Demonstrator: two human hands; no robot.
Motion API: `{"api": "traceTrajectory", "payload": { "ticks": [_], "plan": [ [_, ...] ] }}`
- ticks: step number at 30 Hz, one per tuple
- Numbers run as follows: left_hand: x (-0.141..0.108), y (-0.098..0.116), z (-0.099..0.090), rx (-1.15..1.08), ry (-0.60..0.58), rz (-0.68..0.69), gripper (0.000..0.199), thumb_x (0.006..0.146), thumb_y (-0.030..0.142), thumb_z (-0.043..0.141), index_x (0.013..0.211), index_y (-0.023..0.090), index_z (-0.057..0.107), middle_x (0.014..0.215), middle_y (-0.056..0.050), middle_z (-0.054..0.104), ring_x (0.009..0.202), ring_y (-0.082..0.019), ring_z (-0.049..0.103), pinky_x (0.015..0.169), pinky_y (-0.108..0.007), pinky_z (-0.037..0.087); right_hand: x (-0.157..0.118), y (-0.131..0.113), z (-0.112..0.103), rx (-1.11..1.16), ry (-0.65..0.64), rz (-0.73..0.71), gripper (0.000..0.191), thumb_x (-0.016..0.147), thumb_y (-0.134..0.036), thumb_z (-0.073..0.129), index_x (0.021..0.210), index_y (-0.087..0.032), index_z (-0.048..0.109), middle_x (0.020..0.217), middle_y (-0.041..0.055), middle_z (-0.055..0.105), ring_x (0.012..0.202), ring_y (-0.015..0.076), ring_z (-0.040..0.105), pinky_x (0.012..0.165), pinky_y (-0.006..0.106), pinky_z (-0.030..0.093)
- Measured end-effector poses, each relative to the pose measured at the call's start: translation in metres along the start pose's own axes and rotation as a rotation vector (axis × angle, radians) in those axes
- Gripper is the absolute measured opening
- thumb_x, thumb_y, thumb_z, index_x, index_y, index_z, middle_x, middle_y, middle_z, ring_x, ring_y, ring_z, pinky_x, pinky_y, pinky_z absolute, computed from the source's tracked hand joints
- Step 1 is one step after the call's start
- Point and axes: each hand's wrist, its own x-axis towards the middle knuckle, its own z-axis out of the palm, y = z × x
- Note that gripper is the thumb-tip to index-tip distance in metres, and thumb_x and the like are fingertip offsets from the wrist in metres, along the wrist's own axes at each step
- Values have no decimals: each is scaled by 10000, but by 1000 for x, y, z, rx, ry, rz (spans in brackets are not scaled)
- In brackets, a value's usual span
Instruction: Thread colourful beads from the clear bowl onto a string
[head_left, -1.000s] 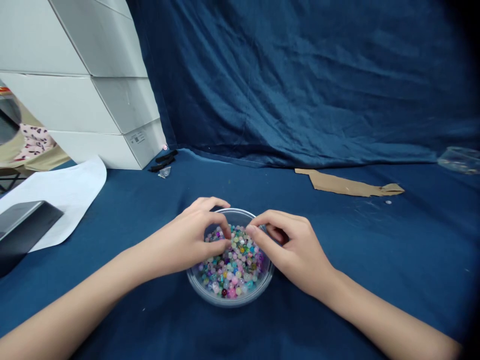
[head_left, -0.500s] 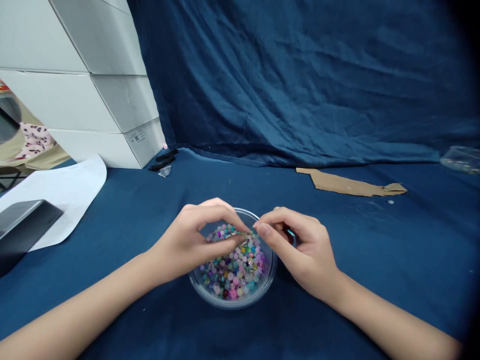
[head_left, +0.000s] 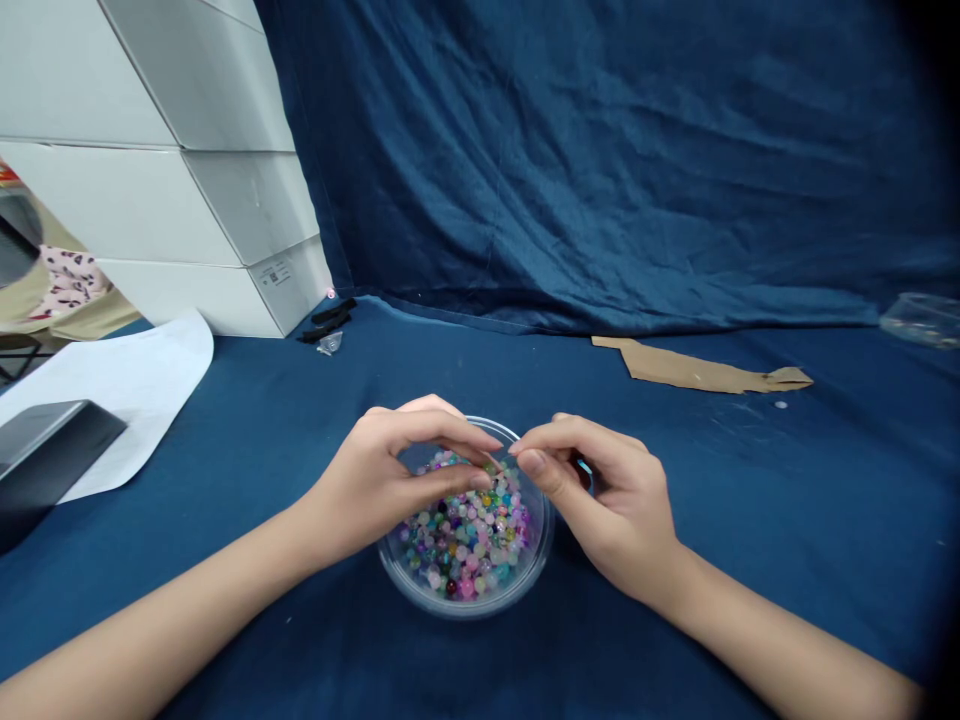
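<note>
1. Beads (head_left: 466, 535), round, glassy and mixed in pink, teal, white and dark colours, fill my clear bowl (head_left: 466, 607), which sits on the blue cloth (head_left: 225, 600) in front of me, between my 2 hands. The bowl sits about where it did 1 second ago.
2. Far left, a dark flat slab (head_left: 45, 445) lies partly on a white paper sheet (head_left: 142, 400). Behind them, white cardboard boxes (head_left: 187, 170) stand stacked, with black strips (head_left: 326, 320) and a small clear scrap (head_left: 330, 342) on the cloth just beside their corner.
3. My left hand (head_left: 390, 480) curves over the left side of the bowl, half closed, with its fingertips just above the beads. It sits higher and further right than 1 second ago, when its fingers were down among them. I cannot tell whether it has hold of a bead.
4. My right hand (head_left: 607, 500) is over the bowl's right rim, its thumb and first finger drawn close in a near pinch, almost meeting my left fingers. A teal glint shows behind the fingers (head_left: 559, 440), but I cannot tell whether I hold anything.
5. Further right, a torn brown cardboard strip (head_left: 697, 368) lies on the cloth, and a clear plastic container (head_left: 921, 320) sits at the edge of the view.
</note>
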Motion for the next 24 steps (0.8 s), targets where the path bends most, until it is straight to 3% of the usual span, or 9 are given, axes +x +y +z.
{"api": "traceTrajectory", "payload": {
  "ticks": [18,24],
  "plan": [
    [-2,-3,2,-100,-4,-30,92,876,170,812,916,173,728,964,-35,709,879,-150,758,816,-227,634,0,3,2,-31,7,-6,96,1015,-243,663,947,-227,729,678,-29,570,571,129,434,561,300,367],
    [-2,-4,2,-82,0,-31,84,892,200,800,927,176,728,951,-49,721,921,-178,744,816,-264,639,0,3,2,-41,-6,-7,120,1020,-265,652,933,-222,723,678,-22,579,564,132,434,554,298,367]
  ]
}}
